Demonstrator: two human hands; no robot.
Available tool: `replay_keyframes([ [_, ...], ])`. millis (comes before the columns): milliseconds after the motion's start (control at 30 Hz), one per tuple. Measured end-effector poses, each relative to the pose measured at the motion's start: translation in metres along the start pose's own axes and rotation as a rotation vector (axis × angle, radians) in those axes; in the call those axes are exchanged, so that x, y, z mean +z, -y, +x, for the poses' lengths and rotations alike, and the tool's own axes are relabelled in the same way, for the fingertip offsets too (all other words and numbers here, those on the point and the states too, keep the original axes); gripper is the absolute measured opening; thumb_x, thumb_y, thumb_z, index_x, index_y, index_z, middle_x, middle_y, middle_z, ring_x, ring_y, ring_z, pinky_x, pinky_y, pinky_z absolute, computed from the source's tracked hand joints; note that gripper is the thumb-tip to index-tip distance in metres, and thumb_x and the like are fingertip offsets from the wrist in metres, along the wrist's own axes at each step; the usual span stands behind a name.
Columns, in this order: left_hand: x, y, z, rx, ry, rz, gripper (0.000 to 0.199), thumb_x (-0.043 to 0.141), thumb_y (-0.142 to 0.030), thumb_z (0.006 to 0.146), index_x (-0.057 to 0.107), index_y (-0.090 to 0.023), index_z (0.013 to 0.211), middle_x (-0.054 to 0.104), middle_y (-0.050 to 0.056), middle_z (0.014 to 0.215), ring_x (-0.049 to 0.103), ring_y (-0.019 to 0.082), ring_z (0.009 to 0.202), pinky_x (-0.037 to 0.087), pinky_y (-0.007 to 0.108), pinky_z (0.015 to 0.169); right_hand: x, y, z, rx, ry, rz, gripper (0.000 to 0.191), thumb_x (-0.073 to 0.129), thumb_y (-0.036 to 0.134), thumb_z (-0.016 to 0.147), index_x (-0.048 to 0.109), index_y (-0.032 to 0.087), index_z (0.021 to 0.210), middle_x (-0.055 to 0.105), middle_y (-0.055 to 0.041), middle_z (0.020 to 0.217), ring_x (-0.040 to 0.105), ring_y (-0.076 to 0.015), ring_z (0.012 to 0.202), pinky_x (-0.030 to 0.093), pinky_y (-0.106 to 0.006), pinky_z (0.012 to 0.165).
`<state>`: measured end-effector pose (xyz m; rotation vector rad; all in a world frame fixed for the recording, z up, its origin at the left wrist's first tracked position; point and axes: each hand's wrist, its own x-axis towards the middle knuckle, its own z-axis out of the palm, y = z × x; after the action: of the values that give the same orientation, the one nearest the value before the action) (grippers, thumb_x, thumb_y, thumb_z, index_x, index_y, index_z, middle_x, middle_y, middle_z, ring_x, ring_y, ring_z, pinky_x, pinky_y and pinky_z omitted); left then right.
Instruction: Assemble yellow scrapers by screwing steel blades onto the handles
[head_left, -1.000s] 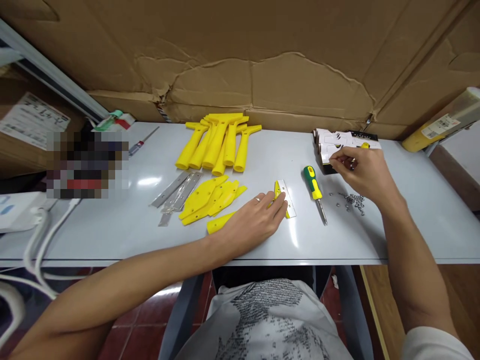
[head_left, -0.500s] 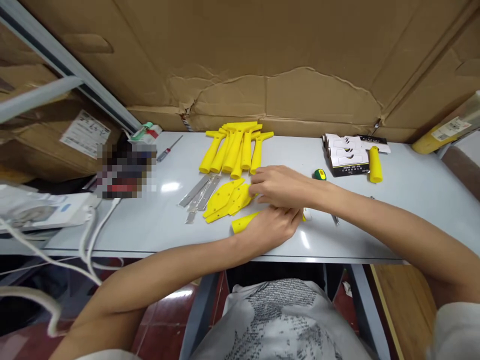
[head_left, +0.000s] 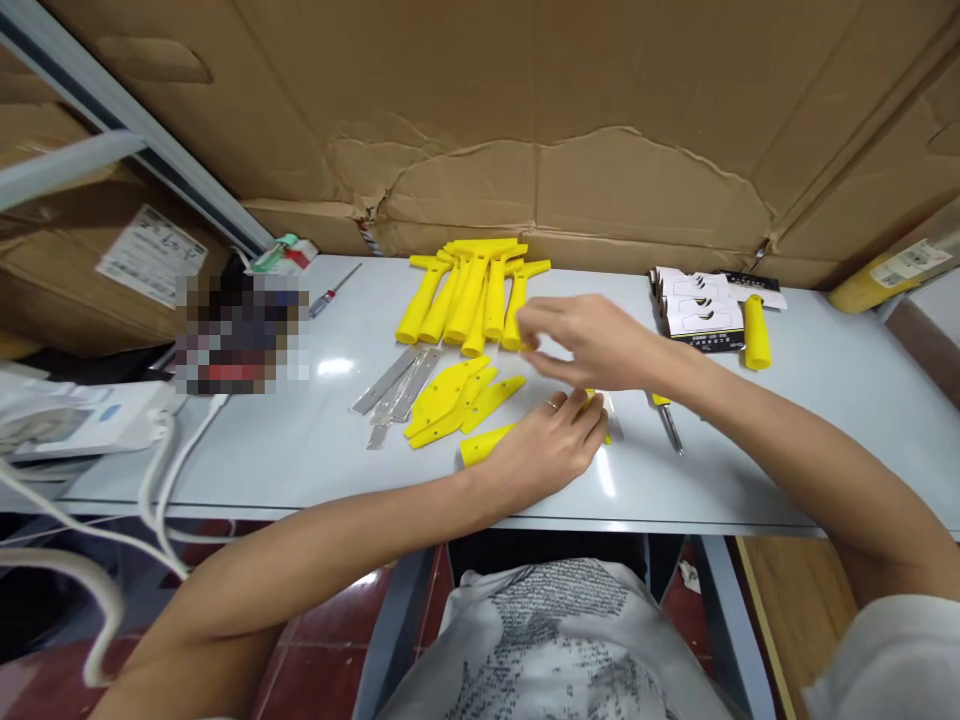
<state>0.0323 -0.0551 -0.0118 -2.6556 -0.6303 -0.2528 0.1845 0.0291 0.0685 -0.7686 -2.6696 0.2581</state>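
Note:
My left hand (head_left: pixel 551 440) is wrapped over a yellow handle (head_left: pixel 484 445) near the table's front edge; the handle's round end sticks out to the left and most of it is covered. My right hand (head_left: pixel 574 340) is raised just behind, thumb and fingers curved toward each other; whether a small thing is between the fingertips cannot be made out. Flat yellow plates (head_left: pixel 446 395) lie left of the hands, beside metal blades in clear wrapping (head_left: pixel 397 385). Several yellow T-shaped handles (head_left: pixel 469 290) are piled behind them.
A screwdriver (head_left: pixel 667 425) lies under my right forearm. Folded white and black cards (head_left: pixel 701 310) and a yellow tube (head_left: pixel 756 335) are at the right. Another screwdriver (head_left: pixel 334 292) and white cables (head_left: pixel 161 480) are at the left. A cardboard wall (head_left: pixel 465 190) stands behind the table (head_left: pixel 300 450).
My right hand has lifted away from my left hand and moved slightly right and back. One yellow plate now lies apart from the others. My left hand still holds the handle.

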Motion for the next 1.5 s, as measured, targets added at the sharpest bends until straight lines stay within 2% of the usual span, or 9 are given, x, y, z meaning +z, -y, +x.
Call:
replay_keyframes([
  [67,-0.003,0.004,0.001,0.005,0.024,-0.013,0.032,0.052,-0.006,0.107,0.067,-0.004,0.134,0.069,0.021,0.142,0.067,0.030,0.120,0.055,0.041,0.096,-0.012,-0.011,-0.028,0.153,-0.176,0.251,0.019,0.060,0.025,0.098,0.047,0.024,0.084,0.058,0.0021,0.076,0.060,-0.0135,0.073,0.039,-0.029,0.066],
  [200,-0.006,0.009,0.001,0.013,0.045,-0.031,0.033,0.053,-0.008,0.107,0.067,-0.005,0.136,0.068,0.019,0.144,0.066,0.031,0.117,0.054,0.044,0.095,-0.017,-0.027,-0.082,0.456,-0.296,0.698,0.039,0.077,0.039,0.090,0.041,0.027,0.087,0.067,0.0018,0.085,0.064,-0.0132,0.067,0.042,-0.027,0.053],
  [367,-0.005,0.013,0.001,0.031,0.055,-0.046,0.033,0.053,-0.006,0.106,0.067,-0.007,0.136,0.066,0.016,0.150,0.065,0.031,0.112,0.054,0.046,0.090,-0.010,-0.033,-0.116,0.578,-0.354,0.820,0.043,0.086,0.048,0.086,0.054,0.029,0.107,0.079,-0.0016,0.100,0.058,-0.0114,0.055,0.042,-0.028,0.043],
  [433,-0.005,0.015,0.001,0.037,0.062,-0.059,0.032,0.053,-0.007,0.107,0.066,-0.008,0.136,0.065,0.016,0.150,0.064,0.031,0.111,0.054,0.045,0.089,-0.008,-0.034,-0.119,0.548,-0.380,0.748,0.030,0.083,0.046,0.090,0.067,0.025,0.106,0.080,-0.0060,0.105,0.064,-0.0129,0.061,0.052,-0.030,0.051],
  [500,-0.004,0.017,0.001,0.033,0.068,-0.080,0.032,0.052,-0.007,0.107,0.065,-0.009,0.137,0.065,0.016,0.149,0.063,0.029,0.111,0.053,0.043,0.087,-0.007,-0.036,-0.121,0.459,-0.404,0.628,0.016,0.078,0.037,0.094,0.078,0.024,0.102,0.077,-0.0091,0.118,0.071,-0.0160,0.078,0.062,-0.035,0.069],
  [600,-0.005,0.018,0.001,0.013,0.068,-0.119,0.032,0.051,-0.008,0.108,0.064,-0.012,0.138,0.064,0.017,0.147,0.063,0.027,0.109,0.053,0.041,0.087,-0.002,-0.041,-0.122,0.287,-0.366,0.417,0.013,0.074,0.023,0.094,0.084,0.028,0.102,0.071,-0.0088,0.126,0.074,-0.0204,0.098,0.062,-0.044,0.093],
  [833,-0.005,0.019,0.000,-0.076,0.032,-0.201,0.030,0.045,-0.007,0.108,0.066,-0.012,0.129,0.066,0.018,0.130,0.065,0.029,0.107,0.055,0.042,0.089,0.015,-0.042,-0.120,0.105,-0.140,0.259,0.019,0.070,0.017,0.099,0.085,0.024,0.110,0.076,-0.0098,0.119,0.076,-0.0209,0.105,0.064,-0.040,0.093],
  [1233,-0.002,0.020,-0.003,-0.097,0.050,-0.236,0.030,0.048,-0.008,0.107,0.067,-0.014,0.130,0.066,0.018,0.130,0.065,0.029,0.109,0.057,0.044,0.091,0.034,-0.041,-0.124,0.003,-0.084,0.117,0.031,0.058,0.023,0.109,0.079,0.021,0.130,0.068,-0.0164,0.133,0.073,-0.0241,0.115,0.066,-0.045,0.100],
  [1500,-0.003,0.021,-0.003,-0.115,0.023,-0.274,0.023,0.052,-0.012,0.109,0.070,-0.016,0.122,0.066,0.015,0.136,0.067,0.026,0.108,0.058,0.041,0.090,0.030,-0.036,-0.123,-0.015,-0.018,0.054,0.032,0.060,0.028,0.108,0.075,0.023,0.136,0.066,-0.0165,0.136,0.066,-0.0273,0.123,0.061,-0.051,0.105],
])
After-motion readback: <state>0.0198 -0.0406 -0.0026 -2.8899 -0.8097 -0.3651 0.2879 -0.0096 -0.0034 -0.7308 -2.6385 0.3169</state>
